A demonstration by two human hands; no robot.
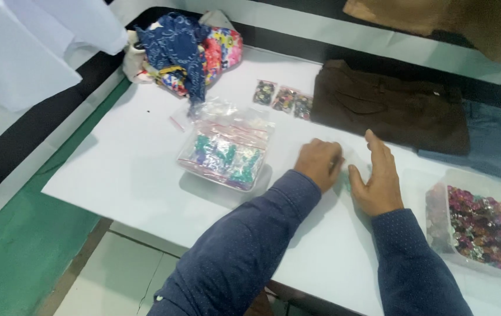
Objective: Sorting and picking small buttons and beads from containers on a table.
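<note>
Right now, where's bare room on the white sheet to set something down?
Widest free patch: the white sheet left of the clear box of bagged green beads, below the cloth bundle. Another strip runs along the near edge beneath the sleeves. Crowded: around the left hand and right hand, near the brown trousers and multicoloured bead tray.

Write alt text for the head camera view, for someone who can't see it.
Two hands in dark blue sleeves rest on a white sheet: the left hand curled, the right hand flat and open. To the left is a clear tub of small bags with green pieces; to the right, a tub of multicoloured pieces; behind, folded brown trousers.
</note>
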